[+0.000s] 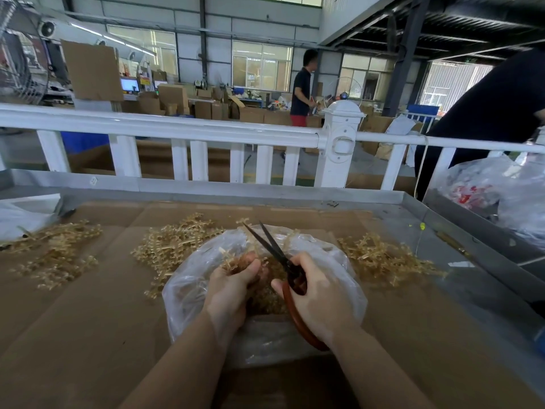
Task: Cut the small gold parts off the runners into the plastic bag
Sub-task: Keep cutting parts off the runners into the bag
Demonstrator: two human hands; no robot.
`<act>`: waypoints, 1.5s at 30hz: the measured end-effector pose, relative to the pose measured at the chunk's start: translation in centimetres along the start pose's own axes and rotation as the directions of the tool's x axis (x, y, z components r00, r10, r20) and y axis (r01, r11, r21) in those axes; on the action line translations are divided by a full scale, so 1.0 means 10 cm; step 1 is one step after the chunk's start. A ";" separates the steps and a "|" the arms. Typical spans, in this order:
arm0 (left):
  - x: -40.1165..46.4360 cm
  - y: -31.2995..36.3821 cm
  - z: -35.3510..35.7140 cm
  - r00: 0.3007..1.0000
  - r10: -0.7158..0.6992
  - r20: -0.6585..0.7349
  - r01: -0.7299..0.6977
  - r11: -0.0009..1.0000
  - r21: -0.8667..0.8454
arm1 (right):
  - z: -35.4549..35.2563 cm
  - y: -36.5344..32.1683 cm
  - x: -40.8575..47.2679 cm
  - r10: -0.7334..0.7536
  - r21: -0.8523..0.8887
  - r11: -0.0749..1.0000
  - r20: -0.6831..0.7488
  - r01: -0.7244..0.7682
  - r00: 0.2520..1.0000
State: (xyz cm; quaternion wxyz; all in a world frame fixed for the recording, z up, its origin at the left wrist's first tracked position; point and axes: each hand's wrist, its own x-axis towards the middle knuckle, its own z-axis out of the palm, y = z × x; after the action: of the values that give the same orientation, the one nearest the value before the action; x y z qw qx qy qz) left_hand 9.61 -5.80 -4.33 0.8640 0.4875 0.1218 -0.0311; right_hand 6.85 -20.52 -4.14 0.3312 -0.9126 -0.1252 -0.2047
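A clear plastic bag (191, 278) lies open on the cardboard, with small gold parts (267, 299) heaped inside. Over the bag, my left hand (233, 287) grips a gold runner (233, 258) by its near end. My right hand (320, 296) holds red-handled scissors (290, 273); their dark blades are spread apart and point away from me, above the bag's far rim. Piles of gold runners lie behind the bag (177, 243), to its right (383, 258) and at the far left (56, 249).
Brown cardboard (88, 320) covers a metal table with a raised rim (442, 219). A white railing (188, 125) runs behind the table. Plastic bags sit at the far right (495, 190) and far left (23, 214). A person in dark clothes (486, 113) stands at right; another person (301, 90) stands behind the railing.
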 end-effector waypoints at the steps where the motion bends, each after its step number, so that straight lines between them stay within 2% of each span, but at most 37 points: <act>1: 0.01 0.00 0.00 1.000 -0.005 -0.012 0.005 1.000 -0.010 | 0.01 0.01 -0.01 -0.018 -0.022 1.000 0.006 0.019 1.000; 5: 0.04 0.00 0.01 0.999 -0.008 -0.052 0.005 0.998 -0.055 | 0.03 0.05 -0.02 -0.051 -0.104 0.993 0.021 0.053 0.998; 14: 0.05 -0.01 0.02 0.997 0.018 -0.076 -0.024 0.997 -0.078 | 0.05 0.08 -0.04 -0.046 -0.165 0.984 0.092 0.061 0.995; 45: 0.11 0.03 -0.05 0.987 -0.120 0.106 0.132 0.985 -0.114 | 0.10 0.05 0.00 -0.054 -0.194 0.978 0.121 0.077 0.991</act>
State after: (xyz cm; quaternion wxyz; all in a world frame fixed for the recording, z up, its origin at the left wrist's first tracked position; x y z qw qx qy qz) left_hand 10.61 -5.18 -4.56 0.8931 0.4236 0.1114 -0.1023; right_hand 7.32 -20.23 -5.08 0.2238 -0.9467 -0.1533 -0.1739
